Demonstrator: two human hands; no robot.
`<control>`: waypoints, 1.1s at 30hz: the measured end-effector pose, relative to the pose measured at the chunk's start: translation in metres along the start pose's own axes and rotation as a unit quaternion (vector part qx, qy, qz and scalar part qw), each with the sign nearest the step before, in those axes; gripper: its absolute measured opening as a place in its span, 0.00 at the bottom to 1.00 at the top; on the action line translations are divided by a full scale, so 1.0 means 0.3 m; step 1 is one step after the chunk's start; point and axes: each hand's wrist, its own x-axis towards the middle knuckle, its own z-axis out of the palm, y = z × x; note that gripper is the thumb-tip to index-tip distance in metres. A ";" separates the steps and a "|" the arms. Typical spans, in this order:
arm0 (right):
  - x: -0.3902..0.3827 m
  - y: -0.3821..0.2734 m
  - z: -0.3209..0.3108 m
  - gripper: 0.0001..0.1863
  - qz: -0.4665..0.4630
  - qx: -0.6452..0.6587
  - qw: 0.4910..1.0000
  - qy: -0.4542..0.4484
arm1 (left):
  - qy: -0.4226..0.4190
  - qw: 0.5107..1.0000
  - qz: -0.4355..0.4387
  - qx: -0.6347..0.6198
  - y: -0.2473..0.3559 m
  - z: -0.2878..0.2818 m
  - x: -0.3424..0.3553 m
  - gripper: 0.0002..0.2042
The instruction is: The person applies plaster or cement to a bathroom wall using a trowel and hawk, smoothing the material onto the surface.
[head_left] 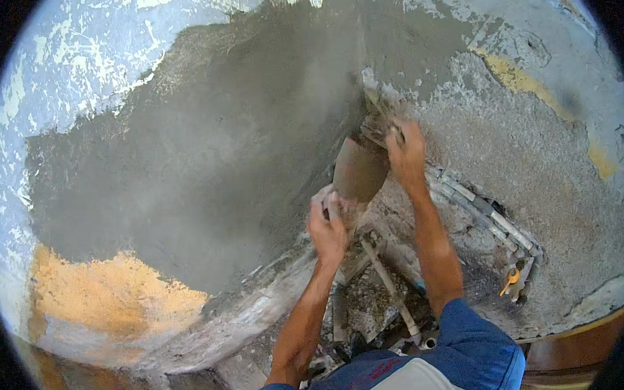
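Observation:
In the middle, my left hand (328, 226) is closed round the near end of a flat grey-brown plate (360, 171), smeared with mortar. Up and to the right, my right hand (406, 148) grips a small trowel (375, 129), its blade partly hidden and blurred. The trowel sits just above the plate's far edge, close to the inner corner where two walls meet. Wet grey mortar (204, 151) covers much of the left wall and reaches across the corner onto the upper right wall.
Bare rough wall (529, 162) lies to the right, with pipes (482, 211) running down to a yellow-handled valve (512, 278). An orange-yellow patch (112, 290) shows at lower left. Below my hands are rubble (367, 312) and a slanting pipe (391, 283).

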 end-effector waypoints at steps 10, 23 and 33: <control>0.737 0.047 0.002 0.20 -0.054 -0.075 0.995 -0.049 | -0.008 0.997 -0.068 -0.044 -0.146 -0.188 -0.265 0.08; 0.853 -0.019 -0.093 0.19 -0.049 -0.334 0.940 -0.055 | -0.020 0.988 -0.153 0.006 -0.170 -0.353 -0.396 0.12; 0.748 -0.188 -0.388 0.19 -0.045 -0.265 0.963 -0.036 | -0.030 0.982 -0.183 -0.019 -0.157 -0.382 -0.386 0.11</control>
